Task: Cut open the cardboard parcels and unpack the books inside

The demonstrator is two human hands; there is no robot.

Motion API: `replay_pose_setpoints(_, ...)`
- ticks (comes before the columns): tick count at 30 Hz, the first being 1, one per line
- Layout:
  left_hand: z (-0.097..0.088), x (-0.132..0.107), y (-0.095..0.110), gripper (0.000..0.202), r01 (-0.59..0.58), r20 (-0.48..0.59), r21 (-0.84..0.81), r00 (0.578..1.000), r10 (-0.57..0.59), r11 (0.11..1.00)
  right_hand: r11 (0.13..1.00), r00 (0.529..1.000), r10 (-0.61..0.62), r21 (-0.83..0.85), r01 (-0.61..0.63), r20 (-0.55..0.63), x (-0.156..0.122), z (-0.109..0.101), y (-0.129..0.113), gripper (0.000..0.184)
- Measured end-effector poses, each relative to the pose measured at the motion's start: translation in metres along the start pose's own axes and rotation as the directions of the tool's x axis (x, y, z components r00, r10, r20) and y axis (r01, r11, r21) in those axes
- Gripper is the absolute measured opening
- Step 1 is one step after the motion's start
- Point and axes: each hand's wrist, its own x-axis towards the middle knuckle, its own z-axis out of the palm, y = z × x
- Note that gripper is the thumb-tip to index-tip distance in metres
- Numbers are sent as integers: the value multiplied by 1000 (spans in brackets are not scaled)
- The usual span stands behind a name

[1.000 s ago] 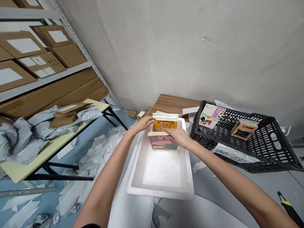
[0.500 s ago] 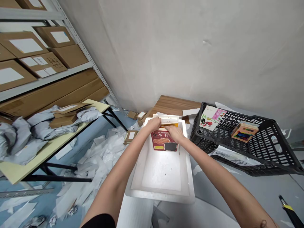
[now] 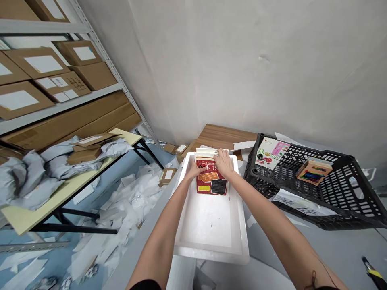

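A red book (image 3: 211, 186) with Chinese lettering and orange, yellow and black patches on its cover leans at the far end of a white plastic bin (image 3: 208, 245). My left hand (image 3: 194, 171) grips the book's left side, thumb across the cover and the other fingers mostly hidden. At the upper right corner, my right hand (image 3: 224, 164) curls its fingers over the top edge. Pale books (image 3: 207, 151) stand just behind the red one, only their tops showing.
A black crate (image 3: 335, 189) at right holds a white-and-pink book (image 3: 271, 153) and a small orange-covered book (image 3: 313, 171). A yellow-black cutter (image 3: 375, 274) lies lower right. Parcels cover the left table (image 3: 72, 189); boxes fill the shelf (image 3: 99, 93). Wrapping litters the floor.
My left hand has gone from the books' top edge down to the red book's left side. My right hand has risen to its top corner. The orange book behind is now covered.
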Motion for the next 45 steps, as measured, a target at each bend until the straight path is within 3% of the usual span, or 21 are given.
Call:
replay_pose_setpoints(5,2,4,0,78,68,4,-97,998,-67,993,999,999,43,-21,-43,-8,3,2,1,52)
replay_pose_setpoints(9,10,-14,6,69,47,32,-164,999,-42,985,993,997,77,-88,-74,23,7,-12,12,71)
replay_pose_setpoints(14,13,-43,15,59,-48,-26,-195,999,43,980,996,997,2,-89,4,73,10,-38,23,48)
replay_pose_setpoints(18,-6,-51,21,61,-189,-81,-84,980,182,978,993,992,-97,-54,102,81,12,-45,17,41)
replay_pose_setpoints(21,-26,-49,21,73,-221,-37,47,974,223,974,994,986,-105,-16,108,130,13,-35,12,45)
replay_pose_setpoints(25,-41,-41,23,92,-160,32,82,987,158,984,990,973,-142,42,137,184,13,-19,11,68)
replay_pose_setpoints(29,-39,-35,32,86,-107,154,14,983,104,994,975,956,-221,74,210,191,11,-18,12,62)
replay_pose_setpoints(37,-38,-42,28,75,-107,175,-36,978,112,994,956,931,-294,63,287,216,5,-33,2,60)
replay_pose_setpoints(41,-44,-33,23,83,-122,276,115,957,86,986,958,915,-288,97,272,282,8,-26,-16,69)
replay_pose_setpoints(45,-47,-22,20,77,-213,307,275,943,124,938,954,919,-295,129,270,262,10,-18,-30,64)
